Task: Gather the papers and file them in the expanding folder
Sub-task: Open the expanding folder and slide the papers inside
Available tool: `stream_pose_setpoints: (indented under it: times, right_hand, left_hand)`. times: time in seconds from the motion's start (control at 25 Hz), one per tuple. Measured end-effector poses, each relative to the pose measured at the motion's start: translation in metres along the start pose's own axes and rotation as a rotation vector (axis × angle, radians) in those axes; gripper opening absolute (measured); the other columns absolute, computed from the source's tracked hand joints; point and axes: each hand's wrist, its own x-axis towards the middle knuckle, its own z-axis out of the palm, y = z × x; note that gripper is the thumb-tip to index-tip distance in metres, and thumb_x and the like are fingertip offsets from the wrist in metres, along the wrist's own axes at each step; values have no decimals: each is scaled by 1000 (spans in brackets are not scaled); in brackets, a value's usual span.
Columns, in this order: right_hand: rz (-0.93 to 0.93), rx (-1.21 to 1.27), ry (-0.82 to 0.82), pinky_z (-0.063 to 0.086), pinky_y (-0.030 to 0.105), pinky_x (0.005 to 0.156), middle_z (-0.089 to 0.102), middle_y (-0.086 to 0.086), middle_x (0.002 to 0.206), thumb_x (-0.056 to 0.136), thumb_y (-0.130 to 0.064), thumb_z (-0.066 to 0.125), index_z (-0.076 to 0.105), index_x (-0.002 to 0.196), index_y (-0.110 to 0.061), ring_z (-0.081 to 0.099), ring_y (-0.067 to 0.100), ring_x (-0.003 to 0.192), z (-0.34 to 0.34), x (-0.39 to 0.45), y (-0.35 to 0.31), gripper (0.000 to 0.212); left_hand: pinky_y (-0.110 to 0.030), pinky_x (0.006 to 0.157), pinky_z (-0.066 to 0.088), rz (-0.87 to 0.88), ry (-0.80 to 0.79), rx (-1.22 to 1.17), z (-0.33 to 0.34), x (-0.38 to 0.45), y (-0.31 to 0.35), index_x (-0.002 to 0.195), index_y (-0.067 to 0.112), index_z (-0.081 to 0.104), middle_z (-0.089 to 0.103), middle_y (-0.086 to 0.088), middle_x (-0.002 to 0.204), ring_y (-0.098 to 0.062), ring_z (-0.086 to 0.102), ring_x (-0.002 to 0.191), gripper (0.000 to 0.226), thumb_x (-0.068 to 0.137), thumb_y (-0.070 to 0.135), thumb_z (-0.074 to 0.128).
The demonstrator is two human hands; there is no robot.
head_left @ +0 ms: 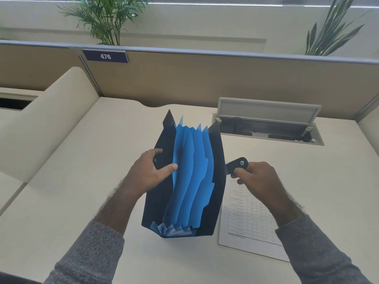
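Blue pockets (190, 173) gape as the left hand (149, 171) grips the expanding folder (215, 160) and right hand (258, 179) fingers pinch its clasp tab (238, 165); next, lifting the papers (246, 218), lower right on the bench (82, 191).

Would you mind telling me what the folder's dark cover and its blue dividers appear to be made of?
The cover looks like thin, semi-glossy plastic: it bows smoothly without creasing and shows a soft sheen. The dividers also seem plastic, perhaps translucent sheet, since light glows through them and their edges curve cleanly; coated paper cannot be ruled out.
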Motion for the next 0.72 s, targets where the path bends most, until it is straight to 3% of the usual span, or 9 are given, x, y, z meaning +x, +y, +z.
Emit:
stream_pose_setpoints:
  times: [0.16,0.28,0.4,0.48,0.56,0.64,0.72]
  right_hand:
    - [-20,1,7,56,31,67,74,-3,68,88,-39,57,76,75,-28,71,17,68,1,-3,-3,26]
    - [-61,7,-2,52,27,65,72,-14,72,90,-45,53,73,78,-33,70,12,73,4,-10,-8,26]
    - [-84,77,-44,52,24,70,72,-26,84,81,-62,49,74,89,-38,70,2,78,5,-16,-5,36]
    - [-32,110,-7,52,24,72,71,-33,92,80,-62,52,72,89,-44,69,-5,81,3,-19,14,28]
    - [72,40,84,53,30,81,72,-25,109,87,-50,56,68,104,-45,68,1,98,4,-23,51,22]
    - [313,-153,64,48,44,100,58,3,139,91,-43,59,53,138,-25,57,27,124,11,-32,96,51]
    - [530,-309,-28,43,54,104,41,16,149,89,-49,61,29,152,-13,43,40,133,24,-47,130,80]
  left_hand:
    - [-30,87,46,-16,-34,9,1,-1,9,135,26,49,59,7,122,-11,58,102,63,72,29,56]
    - [-34,78,52,-17,13,15,8,-5,20,129,29,53,64,7,109,-17,63,89,58,74,12,46]
    - [-40,87,51,59,-8,26,21,-12,28,135,32,48,63,4,120,-24,62,104,65,76,6,40]
    - [-44,96,48,64,-8,-2,27,-15,32,146,32,34,54,3,139,-25,57,117,71,80,5,38]
    - [-46,97,49,77,7,-53,31,-18,34,149,36,26,48,4,146,-25,56,118,75,83,4,37]
    - [-42,90,52,96,11,-83,35,-21,34,146,40,28,56,-5,138,-28,61,104,73,83,3,37]
    - [-36,78,50,89,-6,-94,41,-23,35,141,40,34,63,-16,124,-33,62,92,68,83,4,38]
